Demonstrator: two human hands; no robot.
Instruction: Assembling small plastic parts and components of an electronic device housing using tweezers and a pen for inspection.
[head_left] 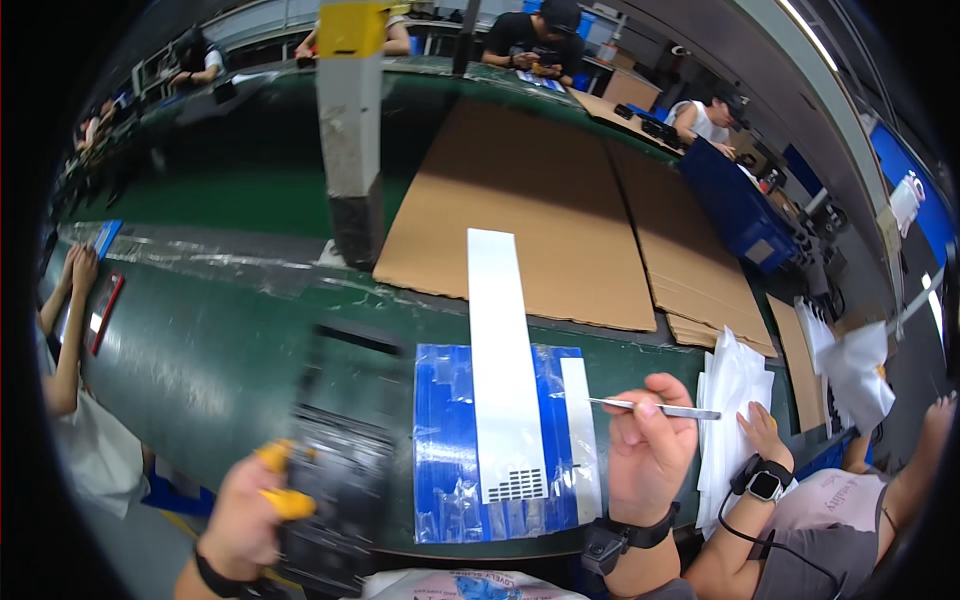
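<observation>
My left hand (243,515), with yellow covers on its fingertips, is closed on the edge of a black plastic frame (340,500). Motion smears the frame, so its details are unclear. In my right hand (652,455) a pair of slim metal tweezers (672,411) is pinched, the tip pointing left. Between my hands lies a blue board (440,430) wrapped with clear tape. On it rest a long white strip sheet (505,370), with rows of small black pieces (515,486) at its near end, and a narrower pale strip (580,440) to the right.
Large cardboard sheets (520,200) cover the bench beyond, beside a post (350,130). A co-worker's hand (762,432) touches white bags (735,385) at right. Another person's hands (80,268) are at far left, near a red-edged phone-like object (106,313). A blue bin (735,205) stands back right.
</observation>
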